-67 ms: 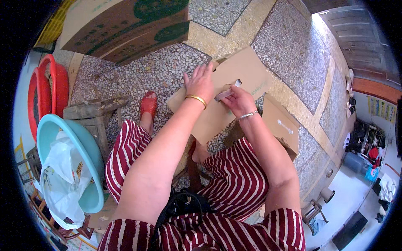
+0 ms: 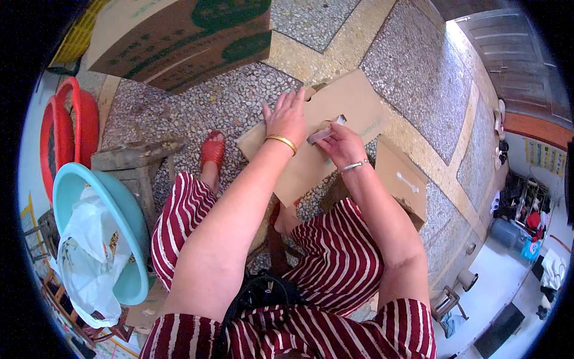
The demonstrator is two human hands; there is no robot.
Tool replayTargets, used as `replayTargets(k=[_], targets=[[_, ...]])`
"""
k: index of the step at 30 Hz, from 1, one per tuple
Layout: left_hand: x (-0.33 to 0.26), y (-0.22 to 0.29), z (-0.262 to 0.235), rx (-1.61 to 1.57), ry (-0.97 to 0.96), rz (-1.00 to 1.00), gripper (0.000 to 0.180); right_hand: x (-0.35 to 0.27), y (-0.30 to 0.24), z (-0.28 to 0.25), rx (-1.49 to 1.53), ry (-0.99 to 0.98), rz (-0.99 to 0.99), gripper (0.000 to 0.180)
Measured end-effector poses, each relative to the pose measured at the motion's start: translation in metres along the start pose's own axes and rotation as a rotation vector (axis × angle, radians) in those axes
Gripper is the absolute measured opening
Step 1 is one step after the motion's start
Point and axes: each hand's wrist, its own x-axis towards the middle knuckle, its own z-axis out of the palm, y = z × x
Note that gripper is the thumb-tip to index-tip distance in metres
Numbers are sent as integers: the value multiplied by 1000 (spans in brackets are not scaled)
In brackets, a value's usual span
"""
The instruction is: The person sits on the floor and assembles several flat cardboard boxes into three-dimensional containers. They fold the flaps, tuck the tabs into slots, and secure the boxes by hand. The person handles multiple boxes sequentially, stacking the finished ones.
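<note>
Brown cardboard forms a flattened sheet [image 2: 308, 164] before the person's knees in the head view, with a notched edge on its far side; what bears it underneath is hidden. On the left part of this sheet the left hand [image 2: 287, 119] lies palm down, fingers stretched and thumb apart, grasping nothing, with a gold bangle [image 2: 281, 143] at the wrist. Over the middle of the sheet, the right hand [image 2: 342, 145] pinches a grey strip [image 2: 321, 137] between thumb and fingers; the strip slants across the cardboard, its exact kind too small to tell, and a silver bangle [image 2: 355, 164] circles that wrist. Beyond the sheet and to its left stands a large carton [image 2: 179, 42] with green print. Just right of the sheet, on the near side, is a smaller carton [image 2: 397, 173]. Left of the sheet come a red sandal [image 2: 212, 149] on a foot, then a worn wooden bench [image 2: 128, 158], and farther off a red basin [image 2: 57, 128] and a teal basin [image 2: 134, 197] holding a white plastic bag [image 2: 92, 239]. Pebbled floor [image 2: 412, 90] spreads beyond the sheet to the right, toward a dark door [image 2: 514, 54].
</note>
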Motion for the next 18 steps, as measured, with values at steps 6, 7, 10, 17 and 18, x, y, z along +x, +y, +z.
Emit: replayTargets(k=[6,7,10,17,18], targets=[[5,4,-24,44,176,-3,55,6,6,24,146,-49,-59,13],[4,5,-28,52,218,-15,55,12,12,28,163,-61,-60,13],[3,14,-50,-81,311,22,54,26,24,57,198,-127,-91,14],[-26,18,-133,-223,408,167,45,-4,29,163,-379,-108,-329,18],[-32,18,-142,-245,419,208,43,1,34,174,-450,-139,-356,18]])
